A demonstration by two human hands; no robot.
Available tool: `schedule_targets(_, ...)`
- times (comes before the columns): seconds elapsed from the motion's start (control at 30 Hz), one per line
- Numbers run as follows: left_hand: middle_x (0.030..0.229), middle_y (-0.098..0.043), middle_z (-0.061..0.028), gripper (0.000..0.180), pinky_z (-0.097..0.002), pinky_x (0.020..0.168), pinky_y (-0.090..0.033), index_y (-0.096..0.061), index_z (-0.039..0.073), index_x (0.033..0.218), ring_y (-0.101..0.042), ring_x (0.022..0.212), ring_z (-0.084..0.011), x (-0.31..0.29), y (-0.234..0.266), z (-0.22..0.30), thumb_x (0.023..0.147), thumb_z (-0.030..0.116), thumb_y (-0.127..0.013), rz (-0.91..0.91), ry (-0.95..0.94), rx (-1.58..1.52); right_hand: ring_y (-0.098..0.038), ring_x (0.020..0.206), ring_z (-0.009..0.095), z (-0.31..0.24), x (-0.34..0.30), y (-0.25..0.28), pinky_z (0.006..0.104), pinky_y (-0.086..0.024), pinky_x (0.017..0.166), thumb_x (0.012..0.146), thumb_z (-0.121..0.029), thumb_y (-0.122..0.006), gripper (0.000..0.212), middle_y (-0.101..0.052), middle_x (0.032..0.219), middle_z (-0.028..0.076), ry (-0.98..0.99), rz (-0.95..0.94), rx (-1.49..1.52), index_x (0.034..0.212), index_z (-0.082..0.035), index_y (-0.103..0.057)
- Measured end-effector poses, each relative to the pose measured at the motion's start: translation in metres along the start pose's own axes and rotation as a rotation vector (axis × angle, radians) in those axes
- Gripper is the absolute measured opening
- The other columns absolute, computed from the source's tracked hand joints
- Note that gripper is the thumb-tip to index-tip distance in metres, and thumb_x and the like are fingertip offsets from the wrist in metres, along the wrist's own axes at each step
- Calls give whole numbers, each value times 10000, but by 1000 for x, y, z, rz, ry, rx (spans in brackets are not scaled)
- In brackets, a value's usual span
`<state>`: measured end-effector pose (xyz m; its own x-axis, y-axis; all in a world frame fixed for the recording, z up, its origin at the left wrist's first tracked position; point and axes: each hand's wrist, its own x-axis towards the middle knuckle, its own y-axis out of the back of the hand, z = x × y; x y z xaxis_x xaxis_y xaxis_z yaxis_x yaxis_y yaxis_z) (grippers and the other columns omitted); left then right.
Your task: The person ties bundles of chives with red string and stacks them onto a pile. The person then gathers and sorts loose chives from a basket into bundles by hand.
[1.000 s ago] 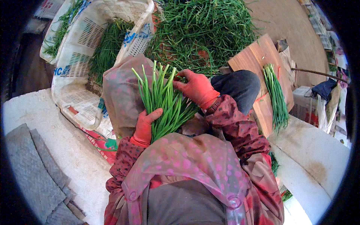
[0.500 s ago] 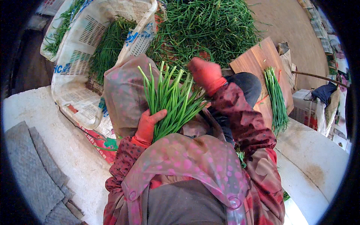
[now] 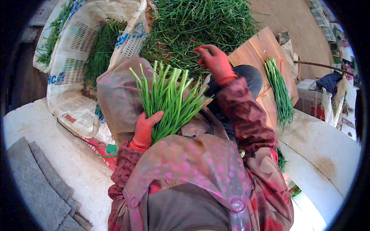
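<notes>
My left hand [image 3: 145, 130], in a red-orange glove, is closed round a loose bunch of green garlic chives [image 3: 168, 98] over my lap. The pale cut ends fan out away from me, and the leaf ends run down by my apron. Out past my right knee, my right hand [image 3: 218, 64] is raised in the same kind of glove. Its fingers are bent but apart, with nothing visible in them. Beyond it spreads a large heap of loose chives [image 3: 200, 23].
At left a white plastic basket [image 3: 101, 129] holds more chives. On the right, a wooden board [image 3: 246, 50] bears a neat chive bundle [image 3: 280, 96] next to a red tie. Grey sheets [image 3: 34, 184] lie at lower left. A thin stick [image 3: 322, 66] juts in at right.
My right hand has moved slightly outward from the bunch, its fingers loosening from a fist. The left hand keeps hold of the chives. The whole view has shifted a little.
</notes>
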<state>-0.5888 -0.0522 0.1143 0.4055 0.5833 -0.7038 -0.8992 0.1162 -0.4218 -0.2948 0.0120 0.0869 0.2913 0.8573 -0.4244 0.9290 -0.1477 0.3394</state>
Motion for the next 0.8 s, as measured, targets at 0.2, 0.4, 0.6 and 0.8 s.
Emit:
schedule_targets(0.2,1043,-644,-75,315,-304,808,-506,-575,-19,1162,-627,885,-158,4,-1,-3,875,105,-607,-13,-51,3,-576,1079,210,52,-91,14,343,-520,842,936,-390,-544,598,-542,1220,97,-193,-355,280,1379,-25,-377)
schedule_targets(0.4,1050,-639,-73,325,-300,819,-504,-568,-18,1170,-623,889,-151,4,-2,0,876,112,-612,18,-12,46,-554,1124,216,47,-64,-58,352,-440,977,952,-366,-515,577,-532,1275,127,-102,-369,953,1385,-14,-373)
schedule_targets(0.6,1078,-630,-76,373,-312,839,-499,-542,-18,1207,-620,909,-162,0,-3,3,883,150,-618,3,-52,17,-589,1054,163,-16,-46,-61,296,-470,919,853,-159,-676,562,-600,1175,110,186,-371,464,1348,-25,-447)
schedule_targets(0.8,1142,-610,-83,454,-323,871,-493,-499,-20,1266,-615,956,-170,-1,4,3,886,194,-626,-12,-55,-30,-619,931,140,-18,-50,-54,286,-495,848,778,-171,-759,461,-654,1053,49,-3,-454,685,1183,-53,-572)
